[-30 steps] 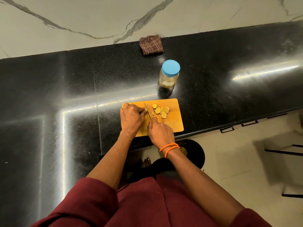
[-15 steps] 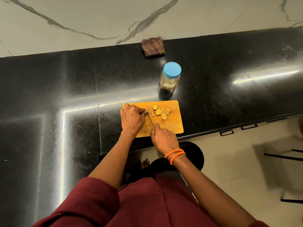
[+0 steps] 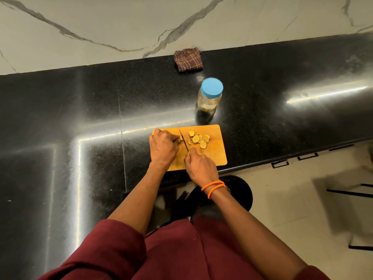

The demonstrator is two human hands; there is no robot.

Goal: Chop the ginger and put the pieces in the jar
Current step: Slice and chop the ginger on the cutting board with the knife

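A wooden chopping board (image 3: 216,154) lies at the front edge of the black counter. My left hand (image 3: 162,147) presses the uncut ginger piece (image 3: 181,139) onto the board; only its tip shows past my fingers. My right hand (image 3: 199,166) grips a knife (image 3: 184,140) whose blade stands against that tip. Several round ginger slices (image 3: 198,138) lie to the right of the blade. Behind the board stands a clear jar (image 3: 210,99) with a blue lid screwed on.
A folded brown checked cloth (image 3: 188,60) lies at the back of the counter (image 3: 80,118) against the marble wall. Below the counter edge are a black round stool (image 3: 240,190) and a dark metal frame (image 3: 355,190) on the tiled floor.
The knife blade has stayed against the ginger tip with small cutting motion, my right hand drawing slightly back. The view has shifted a little; my left hand holds still.
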